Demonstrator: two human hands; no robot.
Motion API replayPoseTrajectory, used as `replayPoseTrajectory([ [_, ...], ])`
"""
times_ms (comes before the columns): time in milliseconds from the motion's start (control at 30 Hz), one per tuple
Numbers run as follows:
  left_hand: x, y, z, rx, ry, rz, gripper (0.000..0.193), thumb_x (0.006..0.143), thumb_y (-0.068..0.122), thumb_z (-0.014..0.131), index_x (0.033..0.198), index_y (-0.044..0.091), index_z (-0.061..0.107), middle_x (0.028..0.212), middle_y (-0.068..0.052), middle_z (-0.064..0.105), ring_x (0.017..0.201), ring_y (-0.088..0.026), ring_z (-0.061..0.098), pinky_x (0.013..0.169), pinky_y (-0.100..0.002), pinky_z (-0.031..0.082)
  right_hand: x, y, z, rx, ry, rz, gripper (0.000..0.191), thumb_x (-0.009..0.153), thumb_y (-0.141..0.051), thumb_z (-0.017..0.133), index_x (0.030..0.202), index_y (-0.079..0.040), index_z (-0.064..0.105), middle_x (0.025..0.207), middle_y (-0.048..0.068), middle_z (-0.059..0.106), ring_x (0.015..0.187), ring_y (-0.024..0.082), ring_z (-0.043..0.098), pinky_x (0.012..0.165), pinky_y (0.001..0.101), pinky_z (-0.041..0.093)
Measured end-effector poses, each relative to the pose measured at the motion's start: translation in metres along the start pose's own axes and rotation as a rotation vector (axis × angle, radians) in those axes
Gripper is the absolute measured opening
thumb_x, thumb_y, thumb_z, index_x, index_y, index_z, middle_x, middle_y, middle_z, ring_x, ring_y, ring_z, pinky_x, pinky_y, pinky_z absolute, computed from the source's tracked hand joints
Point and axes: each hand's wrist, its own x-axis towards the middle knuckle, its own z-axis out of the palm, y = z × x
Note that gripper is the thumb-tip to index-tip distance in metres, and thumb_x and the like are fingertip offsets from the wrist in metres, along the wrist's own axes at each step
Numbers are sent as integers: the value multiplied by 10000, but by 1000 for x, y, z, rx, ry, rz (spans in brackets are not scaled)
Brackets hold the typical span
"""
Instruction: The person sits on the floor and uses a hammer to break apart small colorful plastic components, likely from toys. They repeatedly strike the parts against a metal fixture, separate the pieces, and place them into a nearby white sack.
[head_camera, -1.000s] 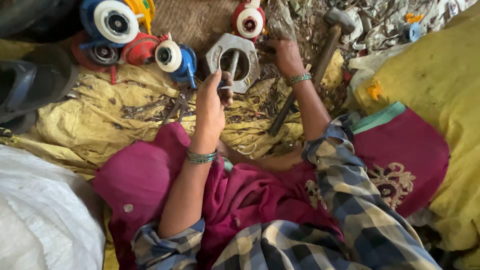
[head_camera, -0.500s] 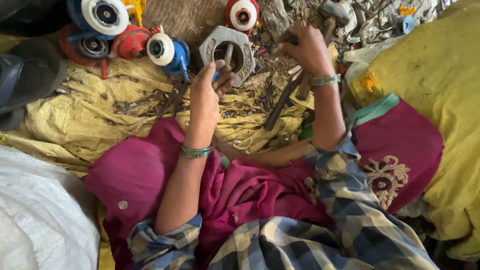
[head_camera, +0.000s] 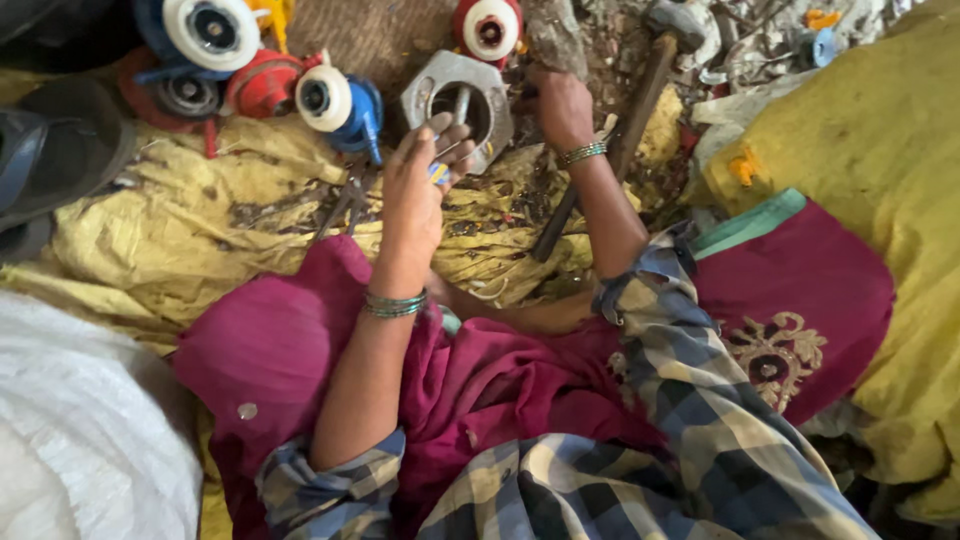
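Gripping a thin metal rod (head_camera: 462, 104) in my left hand (head_camera: 418, 180), I stand its tip inside the round hole of a grey, octagonal cast-metal block (head_camera: 458, 105), which lies on crumpled yellow sacking (head_camera: 200, 215). My right hand (head_camera: 562, 105) rests just beside the block's right edge; whether its fingers are closed I cannot tell. A wooden-handled hammer (head_camera: 640, 95) lies near it. Plastic wheels, a blue and white one (head_camera: 340, 103) and red ones (head_camera: 262, 85), sit left of the block.
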Motion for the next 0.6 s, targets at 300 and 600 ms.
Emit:
replayPoseTrajectory([
  [300, -18, 16, 25, 118, -256, -103, 314, 1093, 180, 492, 1325, 27, 639, 1259, -93, 719, 1133, -211, 716, 974, -358, 602, -7, -10, -14, 194, -16, 22, 372, 885, -283, 833, 1155, -62, 706, 1002, 157, 742, 891, 352, 726, 769, 466, 565],
  [600, -17, 10, 18, 449, -205, -24, 292, 1082, 145, 500, 1290, 28, 668, 1210, -84, 742, 1063, -147, 724, 912, -289, 576, -2, 7, -5, -35, -103, 150, 340, 854, -273, 844, 1091, -64, 718, 942, 148, 732, 775, 267, 707, 689, 407, 587],
])
